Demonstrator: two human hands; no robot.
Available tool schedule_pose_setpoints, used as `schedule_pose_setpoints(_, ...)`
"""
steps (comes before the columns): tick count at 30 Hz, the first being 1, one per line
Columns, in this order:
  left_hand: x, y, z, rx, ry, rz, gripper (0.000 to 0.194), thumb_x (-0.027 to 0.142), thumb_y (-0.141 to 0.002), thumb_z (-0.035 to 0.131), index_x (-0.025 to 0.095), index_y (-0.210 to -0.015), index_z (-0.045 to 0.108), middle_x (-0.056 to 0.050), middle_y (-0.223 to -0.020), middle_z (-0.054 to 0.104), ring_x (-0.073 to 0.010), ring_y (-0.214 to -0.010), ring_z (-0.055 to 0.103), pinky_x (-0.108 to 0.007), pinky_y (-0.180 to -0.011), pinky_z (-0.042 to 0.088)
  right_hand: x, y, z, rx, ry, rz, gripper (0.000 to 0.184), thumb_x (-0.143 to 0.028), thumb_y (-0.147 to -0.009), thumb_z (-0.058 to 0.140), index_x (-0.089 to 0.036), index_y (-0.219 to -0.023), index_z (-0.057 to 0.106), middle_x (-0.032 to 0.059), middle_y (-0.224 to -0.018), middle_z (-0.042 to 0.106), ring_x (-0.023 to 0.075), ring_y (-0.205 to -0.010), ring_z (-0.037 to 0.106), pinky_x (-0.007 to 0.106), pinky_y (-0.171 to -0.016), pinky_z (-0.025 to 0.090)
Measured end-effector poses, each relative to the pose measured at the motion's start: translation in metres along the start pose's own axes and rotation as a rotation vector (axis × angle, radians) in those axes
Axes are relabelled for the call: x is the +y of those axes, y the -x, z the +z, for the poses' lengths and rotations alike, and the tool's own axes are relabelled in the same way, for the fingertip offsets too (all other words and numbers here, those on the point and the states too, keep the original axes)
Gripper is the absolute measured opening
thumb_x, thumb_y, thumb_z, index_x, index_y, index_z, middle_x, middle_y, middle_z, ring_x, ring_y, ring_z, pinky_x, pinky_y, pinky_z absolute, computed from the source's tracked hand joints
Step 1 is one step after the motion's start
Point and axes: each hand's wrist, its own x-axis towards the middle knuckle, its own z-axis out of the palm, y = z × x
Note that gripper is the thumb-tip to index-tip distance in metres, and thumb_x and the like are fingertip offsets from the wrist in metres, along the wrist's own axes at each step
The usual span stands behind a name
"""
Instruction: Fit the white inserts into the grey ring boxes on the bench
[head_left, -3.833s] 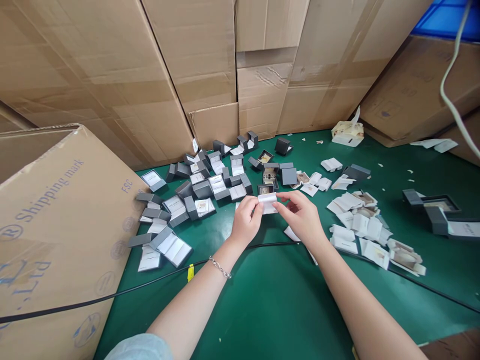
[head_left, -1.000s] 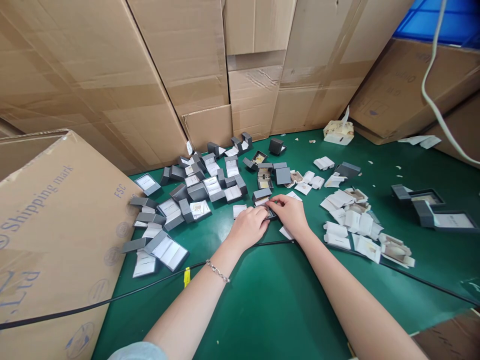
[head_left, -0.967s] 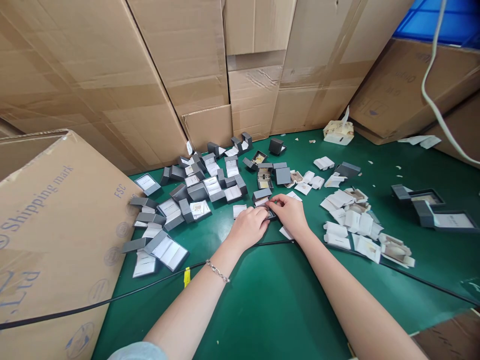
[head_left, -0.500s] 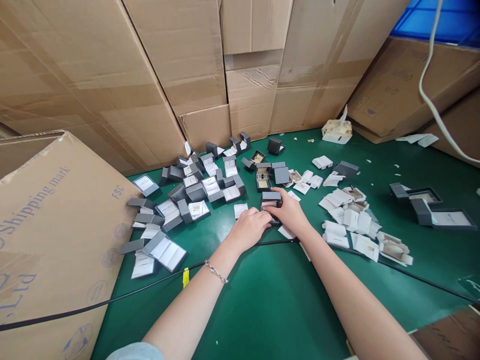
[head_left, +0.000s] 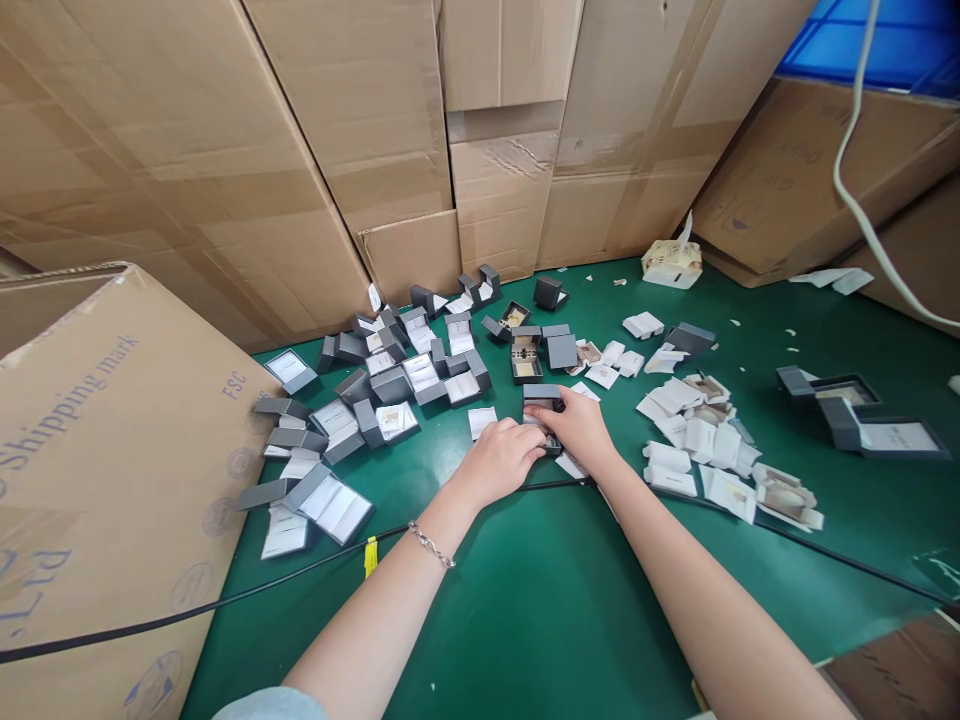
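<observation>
A small grey jewelry box (head_left: 541,392) stands on the table with its lid raised. My right hand (head_left: 583,432) grips it from the right side, fingers curled around the lid and edge. At the box's front and left is my left hand (head_left: 504,462), its fingers bent and pressed onto the front part, covering most of the inside. Just behind sits another open jewelry box (head_left: 526,358) with a dark insert, next to a grey box (head_left: 561,348). A white paper insert (head_left: 482,422) lies to the left of the held box.
Several open grey boxes with white inserts (head_left: 424,372) crowd the left of the green table (head_left: 495,620). White card pieces (head_left: 701,440) lie in a heap at right, near two open boxes (head_left: 896,437). A black cable (head_left: 300,570) crosses the front. Cartons (head_left: 405,120) wall the back.
My right hand's fingers have moved slightly down and right along the lid. The left hand has shifted only a little, still at the box front. The view moved slightly.
</observation>
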Motion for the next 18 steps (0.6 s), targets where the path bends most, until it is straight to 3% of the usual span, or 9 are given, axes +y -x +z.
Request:
schedule_pose_setpoints(4, 0.002, 0.001, -0.002, 0.004, 0.054, 0.001, 0.017, 0.023, -0.090, 0.040, 0.020, -0.080, 0.054, -0.001, -0.084, 0.064, -0.0165, -0.076, 0.051, -0.029, -0.069, 0.041, 0.000, -0.001, -0.001, 0.006, 0.039, -0.022, 0.029, -0.048, -0.071, 0.055, -0.019, -0.073, 0.061, 0.0026, -0.066, 0.063, 0.0161, -0.060, 0.052, 0.026, -0.053, 0.036)
schedule_pose_setpoints(12, 0.003, 0.002, 0.003, -0.005, 0.106, 0.012, 0.020, 0.025, -0.092, 0.035, 0.020, -0.084, 0.052, -0.001, -0.085, 0.064, -0.0159, -0.079, 0.059, -0.032, -0.077, 0.043, -0.002, -0.001, -0.013, -0.032, 0.361, -0.072, 0.033, -0.049, -0.079, 0.047, -0.021, -0.064, 0.053, 0.0038, -0.063, 0.061, 0.0167, -0.059, 0.053, 0.026, -0.051, 0.029)
schedule_pose_setpoints(18, 0.004, 0.001, 0.002, -0.011, 0.125, 0.005, 0.017, 0.022, -0.091, 0.036, 0.020, -0.081, 0.049, 0.000, -0.085, 0.064, -0.0149, -0.074, 0.059, -0.031, -0.074, 0.043, 0.003, -0.001, -0.013, -0.006, 0.385, -0.092, 0.031, -0.047, -0.081, 0.044, -0.021, -0.068, 0.055, 0.0035, -0.068, 0.062, 0.0171, -0.062, 0.053, 0.025, -0.052, 0.028)
